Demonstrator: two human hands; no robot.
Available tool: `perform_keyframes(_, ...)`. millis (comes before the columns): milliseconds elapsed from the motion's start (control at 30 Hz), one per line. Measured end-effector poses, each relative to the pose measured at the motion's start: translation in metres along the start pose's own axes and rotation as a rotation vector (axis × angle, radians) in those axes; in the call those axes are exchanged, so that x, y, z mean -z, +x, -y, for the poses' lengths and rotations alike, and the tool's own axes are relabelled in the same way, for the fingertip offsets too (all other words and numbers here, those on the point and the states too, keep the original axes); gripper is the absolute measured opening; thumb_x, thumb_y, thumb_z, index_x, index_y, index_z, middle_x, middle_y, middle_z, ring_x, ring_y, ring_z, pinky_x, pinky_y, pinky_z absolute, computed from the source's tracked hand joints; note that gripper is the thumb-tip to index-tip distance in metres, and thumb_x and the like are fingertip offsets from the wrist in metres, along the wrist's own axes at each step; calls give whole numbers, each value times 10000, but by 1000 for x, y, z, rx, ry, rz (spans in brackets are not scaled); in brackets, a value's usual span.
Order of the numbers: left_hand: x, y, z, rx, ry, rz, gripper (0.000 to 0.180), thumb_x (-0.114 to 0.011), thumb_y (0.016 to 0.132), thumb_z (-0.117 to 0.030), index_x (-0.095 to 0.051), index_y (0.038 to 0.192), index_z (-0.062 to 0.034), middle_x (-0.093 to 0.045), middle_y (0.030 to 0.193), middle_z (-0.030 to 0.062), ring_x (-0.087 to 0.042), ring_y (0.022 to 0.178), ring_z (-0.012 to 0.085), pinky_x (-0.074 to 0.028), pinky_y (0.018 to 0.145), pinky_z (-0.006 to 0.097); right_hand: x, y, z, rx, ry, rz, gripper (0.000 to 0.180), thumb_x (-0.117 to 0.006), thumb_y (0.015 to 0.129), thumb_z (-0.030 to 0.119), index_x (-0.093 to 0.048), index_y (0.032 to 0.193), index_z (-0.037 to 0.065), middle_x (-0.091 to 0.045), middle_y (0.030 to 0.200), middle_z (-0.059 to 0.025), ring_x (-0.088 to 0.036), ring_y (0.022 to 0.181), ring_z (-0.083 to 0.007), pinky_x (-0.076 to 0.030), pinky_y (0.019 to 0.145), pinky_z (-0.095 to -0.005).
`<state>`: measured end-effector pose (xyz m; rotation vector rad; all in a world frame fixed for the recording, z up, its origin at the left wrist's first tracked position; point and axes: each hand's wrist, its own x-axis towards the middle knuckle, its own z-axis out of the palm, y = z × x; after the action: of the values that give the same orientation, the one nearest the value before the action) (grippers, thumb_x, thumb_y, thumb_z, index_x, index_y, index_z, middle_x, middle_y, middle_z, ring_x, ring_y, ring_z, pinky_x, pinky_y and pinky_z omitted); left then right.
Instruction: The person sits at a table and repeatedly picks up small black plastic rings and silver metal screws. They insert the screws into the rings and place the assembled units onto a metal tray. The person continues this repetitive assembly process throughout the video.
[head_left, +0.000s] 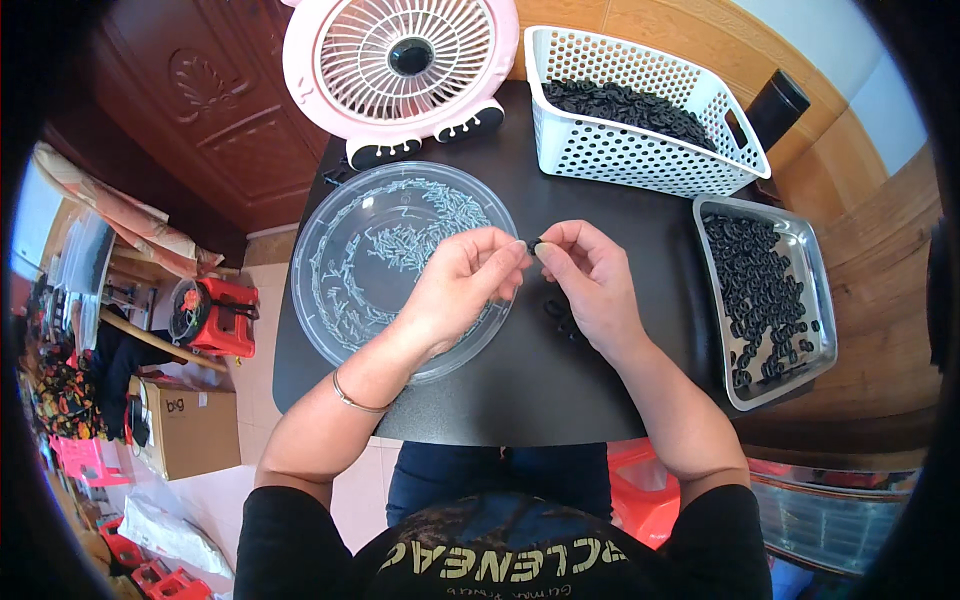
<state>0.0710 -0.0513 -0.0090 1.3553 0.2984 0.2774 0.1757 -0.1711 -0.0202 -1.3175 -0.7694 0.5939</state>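
Pinching one small black rubber ring (537, 247) between your left hand (462, 285) and right hand (590, 280), fingertips closed, you are working centrally, between the clear round plastic tray (340, 215) and the steel tray (810, 290).

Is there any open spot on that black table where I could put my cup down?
Bare table shows along the near edge, below both hands, and between the white basket and the hands. The clear round tray fills the left; the metal tray crowds the right; the pink fan blocks the back.
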Motion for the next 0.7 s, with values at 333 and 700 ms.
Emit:
perform_keyframes(333,6,4,-9,-256,315,-105,125,-547,841,-107,-579,808,10,-566,656,-2,-491,570,46,-413,526,205,-3,2,0,-69,152,-34,82,-560,830,88,-545,877,23,-550,761,2,-504,685,-49,-415,623,-189)
perform_keyframes(700,45,-5,-16,-430,1217,100,123,-624,655,-29,-589,772,-43,-546,741,91,-558,714,257,-452,631,346,22,9,3,-17,229,-169,166,-565,842,116,-530,981,32,-559,839,-15,-505,719,-64,-421,668,-203)
